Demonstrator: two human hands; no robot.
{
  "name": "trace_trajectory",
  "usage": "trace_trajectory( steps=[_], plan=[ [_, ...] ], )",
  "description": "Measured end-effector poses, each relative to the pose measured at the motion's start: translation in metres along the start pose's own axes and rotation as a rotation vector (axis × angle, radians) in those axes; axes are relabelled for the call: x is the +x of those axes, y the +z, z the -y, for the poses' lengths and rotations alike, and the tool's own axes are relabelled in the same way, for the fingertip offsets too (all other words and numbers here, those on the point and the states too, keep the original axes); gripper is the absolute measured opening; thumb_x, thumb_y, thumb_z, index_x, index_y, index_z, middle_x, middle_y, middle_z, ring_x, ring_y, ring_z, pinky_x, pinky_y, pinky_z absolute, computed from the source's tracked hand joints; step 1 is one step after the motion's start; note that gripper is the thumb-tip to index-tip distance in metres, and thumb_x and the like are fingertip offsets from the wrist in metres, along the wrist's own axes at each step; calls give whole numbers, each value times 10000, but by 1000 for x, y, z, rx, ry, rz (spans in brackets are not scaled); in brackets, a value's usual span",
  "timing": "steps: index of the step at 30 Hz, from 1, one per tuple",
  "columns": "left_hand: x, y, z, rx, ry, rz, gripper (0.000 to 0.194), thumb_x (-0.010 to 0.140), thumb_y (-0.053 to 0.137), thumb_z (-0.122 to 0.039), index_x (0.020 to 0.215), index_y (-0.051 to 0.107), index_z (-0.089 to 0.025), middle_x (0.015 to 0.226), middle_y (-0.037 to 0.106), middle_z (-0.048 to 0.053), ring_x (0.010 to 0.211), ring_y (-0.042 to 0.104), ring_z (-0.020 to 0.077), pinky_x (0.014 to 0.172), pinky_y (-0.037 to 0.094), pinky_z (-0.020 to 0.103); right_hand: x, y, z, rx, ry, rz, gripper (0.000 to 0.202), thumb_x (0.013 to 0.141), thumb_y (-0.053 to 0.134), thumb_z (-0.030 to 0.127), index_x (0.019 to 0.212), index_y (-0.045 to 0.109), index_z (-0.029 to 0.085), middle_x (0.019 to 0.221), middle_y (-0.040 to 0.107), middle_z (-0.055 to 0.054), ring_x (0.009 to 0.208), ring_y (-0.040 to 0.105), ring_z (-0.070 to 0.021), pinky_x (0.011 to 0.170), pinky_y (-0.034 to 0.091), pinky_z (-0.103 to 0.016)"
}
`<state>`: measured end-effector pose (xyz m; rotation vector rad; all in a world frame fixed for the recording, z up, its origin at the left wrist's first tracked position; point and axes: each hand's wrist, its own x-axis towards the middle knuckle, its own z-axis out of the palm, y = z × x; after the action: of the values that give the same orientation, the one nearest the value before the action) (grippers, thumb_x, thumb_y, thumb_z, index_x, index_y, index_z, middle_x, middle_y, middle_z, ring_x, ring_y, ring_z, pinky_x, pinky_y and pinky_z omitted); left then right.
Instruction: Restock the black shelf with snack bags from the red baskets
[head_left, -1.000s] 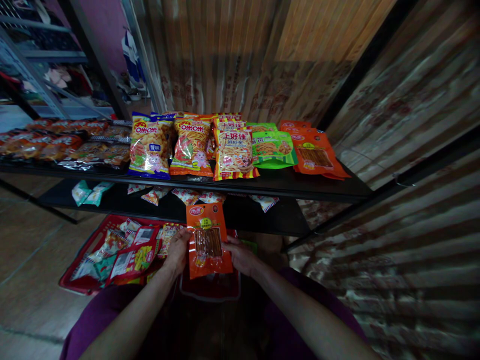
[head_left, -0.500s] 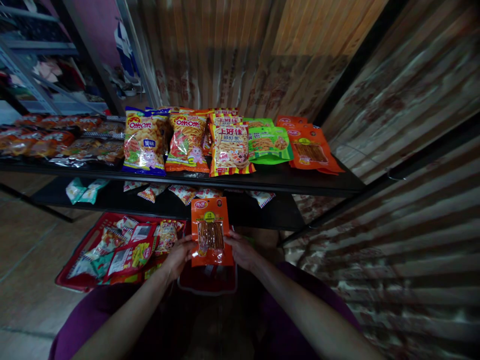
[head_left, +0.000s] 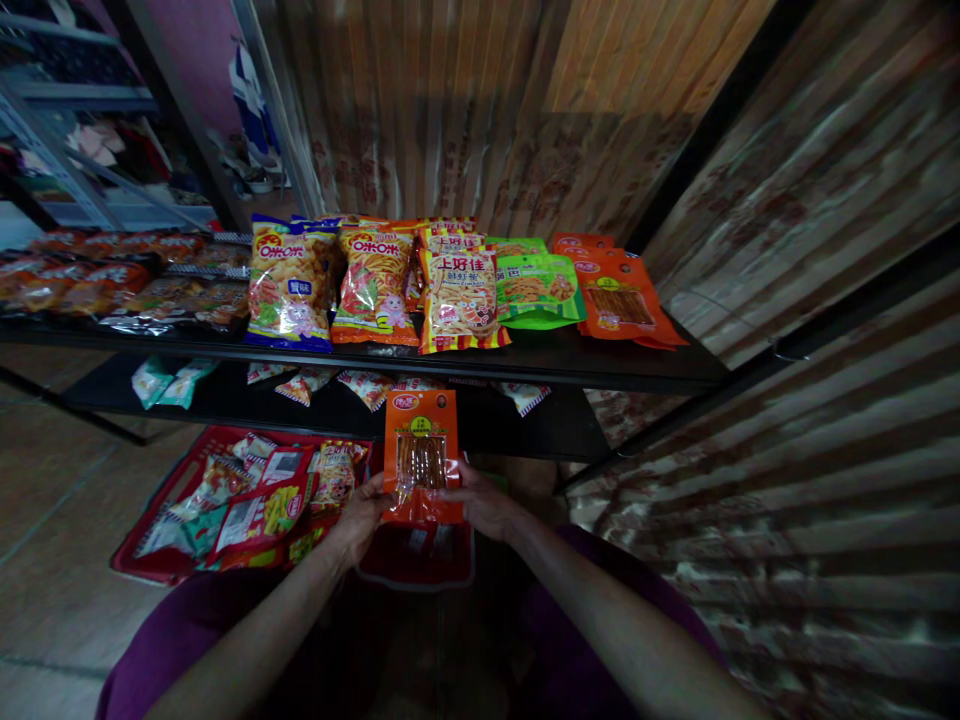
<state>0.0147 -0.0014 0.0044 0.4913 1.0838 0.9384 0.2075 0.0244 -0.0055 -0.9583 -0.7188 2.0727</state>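
Between my two hands an orange snack packet [head_left: 421, 460] stands upright, its front with a clear window over brown strips facing me. My left hand [head_left: 366, 512] pinches its lower left edge. On the lower right edge, my right hand [head_left: 484, 500] grips it with the thumb across the front. Below the packet is a small red basket [head_left: 416, 578], partly hidden. To the left a larger red basket [head_left: 127, 560] holds several snack bags. Matching orange packets [head_left: 626, 300] lie at the right end of the black upper shelf [head_left: 600, 368].
Along the upper shelf stand crab-flavour bags [head_left: 289, 285], orange-trimmed bags [head_left: 375, 285], prawn cracker bags [head_left: 461, 300], green packets [head_left: 540, 290] and dark-wrapped snacks [head_left: 97, 280]. The lower shelf [head_left: 525, 425] carries small packets. A black upright post [head_left: 697, 150] and corrugated sheeting [head_left: 825, 500] bound the right.
The orange packet has risen slightly and tilts a little differently. My right thumb now reaches further over its front. The shelves and baskets have stayed the same.
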Motion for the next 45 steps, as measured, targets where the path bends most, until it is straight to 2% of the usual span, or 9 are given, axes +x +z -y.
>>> trace_trajectory(
  steps=[6, 14, 22, 26, 33, 45],
  plan=[
    [-3, 2, -1, 0, 4, 2, 478, 550, 757, -167, 1019, 667, -183, 846, 734, 58, 819, 681, 209, 744, 505, 299, 0, -1, -5, -13, -11, 14, 666, 508, 721, 45, 1124, 539, 221, 962, 707, -17, 868, 678, -213, 849, 495, -402],
    [-5, 4, -3, -7, 25, 40, 480, 561, 734, -151, 1036, 664, -176, 837, 735, 60, 808, 684, 209, 742, 510, 300, -1, -2, -6, -18, 8, -9, 531, 507, 699, 50, 1015, 612, 178, 904, 721, -23, 833, 682, -202, 857, 490, -378],
    [-5, 4, -3, -36, 18, 47, 395, 535, 744, -126, 924, 682, -165, 807, 731, 55, 796, 679, 207, 725, 505, 290, 0, -3, -9, -45, -16, -26, 549, 533, 744, 121, 1060, 608, 191, 908, 719, -28, 827, 685, -206, 823, 500, -371],
    [-4, 3, -1, -27, 18, 9, 323, 530, 745, -134, 847, 689, -154, 786, 730, 57, 750, 677, 197, 682, 500, 273, -3, -1, -7, -62, -8, -33, 514, 525, 752, 135, 1020, 622, 184, 875, 720, -24, 803, 686, -203, 815, 506, -373],
    [-3, 3, 3, -31, 35, 77, 384, 559, 740, -152, 939, 684, -167, 841, 733, 55, 799, 679, 201, 701, 501, 276, -7, 0, -7, -59, 1, -65, 519, 503, 737, 113, 1008, 624, 157, 855, 724, -29, 752, 684, -193, 778, 515, -352],
    [-9, 7, 0, -7, 60, 79, 441, 554, 731, -146, 992, 678, -158, 838, 732, 62, 770, 677, 198, 690, 497, 269, -10, -1, -5, -76, -15, -24, 458, 532, 745, 141, 977, 634, 165, 880, 724, -38, 807, 685, -203, 818, 509, -370]
  ],
)
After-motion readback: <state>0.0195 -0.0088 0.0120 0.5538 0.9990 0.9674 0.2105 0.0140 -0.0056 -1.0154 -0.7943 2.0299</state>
